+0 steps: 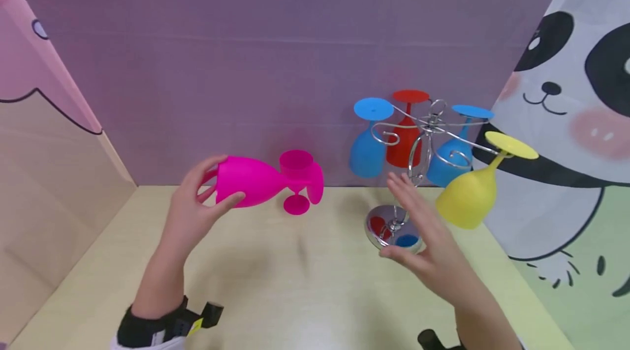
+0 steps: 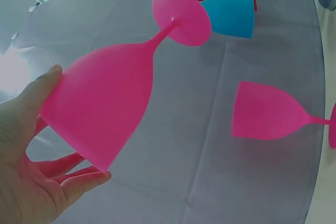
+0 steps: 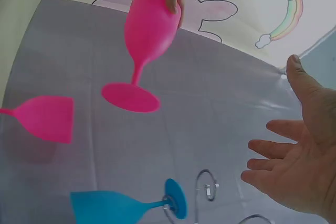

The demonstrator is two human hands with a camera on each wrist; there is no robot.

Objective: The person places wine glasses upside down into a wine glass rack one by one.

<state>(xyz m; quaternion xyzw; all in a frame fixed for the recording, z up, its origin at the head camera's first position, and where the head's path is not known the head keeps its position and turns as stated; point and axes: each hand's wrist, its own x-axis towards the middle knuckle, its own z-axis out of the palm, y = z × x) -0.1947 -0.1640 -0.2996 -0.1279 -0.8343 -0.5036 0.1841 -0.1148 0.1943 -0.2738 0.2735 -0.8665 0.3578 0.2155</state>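
My left hand [image 1: 189, 210] grips a pink wine glass [image 1: 248, 181] around its bowl near the rim. The glass lies sideways in the air, its foot pointing right. Behind that foot a second pink wine glass [image 1: 296, 205] stands upright on the table. To the right is a metal glass rack [image 1: 427, 130], from which hang two blue wine glasses [image 1: 368, 153], a red wine glass [image 1: 404, 145] and a yellow wine glass [image 1: 470, 197], all upside down. My right hand [image 1: 433, 251] is in front of the rack with its fingers extended, holding nothing, as the right wrist view also shows.
The rack's round shiny base [image 1: 381, 224] stands on the pale table [image 1: 305, 295]. A purple-grey cloth wall [image 1: 246, 65] closes off the back. A panda-printed panel [image 1: 566, 120] rises at the right, and another printed panel [image 1: 44, 175] at the left.
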